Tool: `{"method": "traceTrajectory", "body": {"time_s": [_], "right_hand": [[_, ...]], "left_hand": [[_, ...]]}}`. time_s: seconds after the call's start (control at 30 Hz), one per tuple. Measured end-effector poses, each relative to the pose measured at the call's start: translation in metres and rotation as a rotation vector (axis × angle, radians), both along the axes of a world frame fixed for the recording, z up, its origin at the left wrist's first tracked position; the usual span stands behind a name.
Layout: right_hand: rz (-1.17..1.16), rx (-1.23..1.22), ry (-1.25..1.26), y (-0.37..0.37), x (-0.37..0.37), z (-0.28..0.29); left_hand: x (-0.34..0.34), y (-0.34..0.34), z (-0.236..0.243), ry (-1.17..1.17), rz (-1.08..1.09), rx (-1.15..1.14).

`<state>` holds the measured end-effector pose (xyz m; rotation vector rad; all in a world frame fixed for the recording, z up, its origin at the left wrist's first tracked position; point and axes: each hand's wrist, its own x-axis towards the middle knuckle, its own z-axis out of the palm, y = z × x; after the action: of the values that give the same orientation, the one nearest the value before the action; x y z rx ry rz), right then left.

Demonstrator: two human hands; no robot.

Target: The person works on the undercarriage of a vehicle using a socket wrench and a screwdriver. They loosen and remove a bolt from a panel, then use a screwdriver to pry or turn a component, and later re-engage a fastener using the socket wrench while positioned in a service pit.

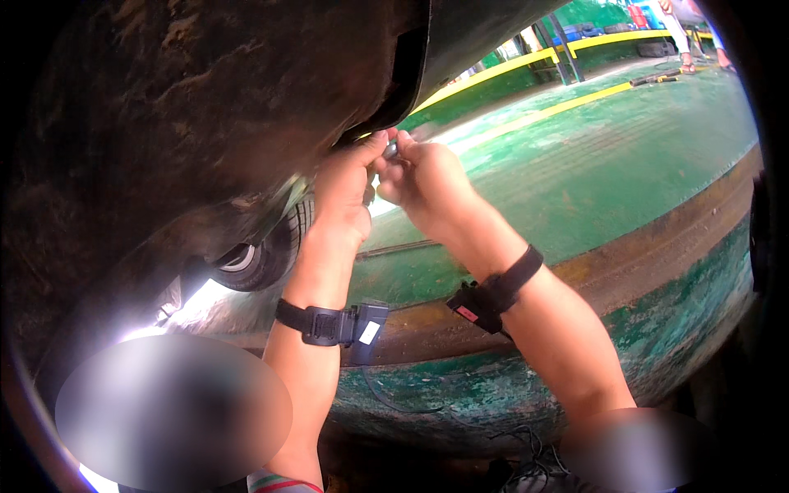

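Both arms reach up to the lower edge of a dark vehicle underside (205, 115). My right hand (431, 177) is closed, with thumb and fingers pinching a small shiny metal piece (391, 150); its exact kind is too small to tell. Close beside it, my left hand (341, 185) has its fingers curled up at the dark panel edge (403, 82). The left thumb points toward the metal piece, and what those fingers grip is hidden. Each wrist wears a black strap with a small box, the left strap (329, 324) and the right strap (501, 292).
A tyre (279, 251) stands beyond my left forearm. Below my hands runs a rusty ledge (625, 251) above a worn green wall (657, 304). A green floor (575, 164) with yellow lines stretches to the right. Another person's legs (680, 37) show at the far upper right. Cables (534, 456) hang near the bottom.
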<state>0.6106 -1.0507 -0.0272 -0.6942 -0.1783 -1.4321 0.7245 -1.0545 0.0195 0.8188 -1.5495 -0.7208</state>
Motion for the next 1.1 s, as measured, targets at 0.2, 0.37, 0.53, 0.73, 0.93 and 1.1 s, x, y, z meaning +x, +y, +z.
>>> {"method": "traceTrajectory", "body": {"time_s": [0.2,0.37,0.53,0.73,0.93,1.1], "right_hand": [[-1.117,-0.19,0.566,-0.017,0.007,-0.009],[0.28,-0.02,-0.123,-0.011,-0.005,0.0],[-0.322,-0.144,0.172,-0.016,0.004,-0.01],[-0.103,-0.031,0.049,0.001,0.007,0.003],[0.572,-0.047,-0.218,-0.025,-0.012,-0.003],[-1.154,-0.268,0.338,0.001,0.017,-0.008]], "left_hand": [[-0.006,0.005,-0.001,0.058,-0.058,0.016],[-0.003,0.0,-0.001,0.02,-0.057,-0.005],[-0.006,0.01,0.001,0.021,-0.026,0.051],[0.006,0.007,0.002,-0.009,-0.046,0.032],[-0.009,0.016,0.003,0.003,-0.021,0.062],[0.0,0.006,0.002,0.02,-0.002,0.063]]}}
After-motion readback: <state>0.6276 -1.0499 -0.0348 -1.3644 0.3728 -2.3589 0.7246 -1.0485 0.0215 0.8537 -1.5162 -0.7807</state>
